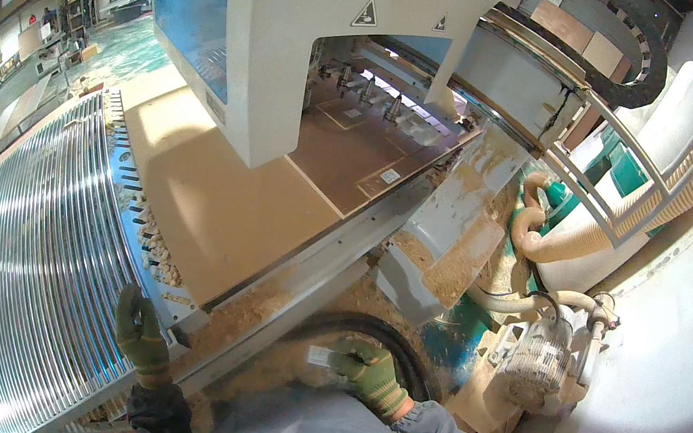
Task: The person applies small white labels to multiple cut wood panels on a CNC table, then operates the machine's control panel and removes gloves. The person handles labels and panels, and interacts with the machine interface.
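At the far left lies a wide bed of shiny ribbed metal rollers, curving with the lens. Along its right edge runs a pale blue perforated metal rail, dusted with wood chips. The left hand, in a green knitted glove with a dark cuff, rests on the lower end of this rail, fingers curled over its edge in a loose hold. Just right of the rail lies a large flat brown fibreboard panel, reaching up under the white and blue machine gantry. A grey metal guide beam, heaped with sawdust, runs diagonally between the panel and the right hand. That hand, also in a green glove, pinches a small pale flat piece between its fingertips, held just left of the hand above the sawdust. Behind it curves a thick black hose. Further right stands a dusty ribbed electric motor beneath beige ducting.
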`<state>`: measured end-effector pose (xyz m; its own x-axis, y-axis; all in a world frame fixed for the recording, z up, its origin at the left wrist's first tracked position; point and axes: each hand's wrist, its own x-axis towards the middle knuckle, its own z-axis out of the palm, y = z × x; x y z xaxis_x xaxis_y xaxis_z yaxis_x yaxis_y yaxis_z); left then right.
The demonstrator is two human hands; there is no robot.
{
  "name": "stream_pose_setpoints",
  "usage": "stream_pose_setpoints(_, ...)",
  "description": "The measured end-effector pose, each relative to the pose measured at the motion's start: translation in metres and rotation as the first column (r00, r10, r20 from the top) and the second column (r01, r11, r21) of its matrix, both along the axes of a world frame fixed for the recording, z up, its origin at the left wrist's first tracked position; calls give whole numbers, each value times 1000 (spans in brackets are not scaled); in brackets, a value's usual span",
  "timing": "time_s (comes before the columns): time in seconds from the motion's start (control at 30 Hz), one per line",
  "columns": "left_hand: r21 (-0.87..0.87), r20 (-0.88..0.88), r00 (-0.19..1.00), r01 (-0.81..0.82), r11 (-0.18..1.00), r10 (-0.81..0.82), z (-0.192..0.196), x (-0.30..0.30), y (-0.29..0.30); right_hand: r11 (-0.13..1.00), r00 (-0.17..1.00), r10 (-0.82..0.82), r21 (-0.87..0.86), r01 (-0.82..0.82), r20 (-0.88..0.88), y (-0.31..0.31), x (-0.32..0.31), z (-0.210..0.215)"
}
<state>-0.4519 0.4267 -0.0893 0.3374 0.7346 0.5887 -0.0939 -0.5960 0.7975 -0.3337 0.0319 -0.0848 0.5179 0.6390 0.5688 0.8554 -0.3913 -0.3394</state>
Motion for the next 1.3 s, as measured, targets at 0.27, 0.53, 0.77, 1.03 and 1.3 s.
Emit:
stream_pose_setpoints(0.27, 38, -10, 1000, 15, 999, -15, -3, 0, 5, 1000, 989, 23, 9, -22, -149, 3, -4, 1)
stream_pose_setpoints(0.53, -46, 11, 1000, 26, 999, -25, -7, 4, -2, 999, 946, -2, 46, 18, -323, 11, -5, 3)
stream_pose_setpoints(0.77, 53, -99, 987, 133, 990, -128, 28, 31, -25, 975, 798, -8, 174, 141, -602, 15, -3, -14)
stream_pose_setpoints(1.03, 274, -267, 949, 241, 931, -167, 39, 116, -35, 990, 874, -23, 108, 86, -485, 16, 47, -10)
stream_pose_setpoints(1.3, 253, -468, 882, 191, 948, -53, -6, 254, 23, 962, 189, 179, 211, 171, -966, 38, 160, 9)
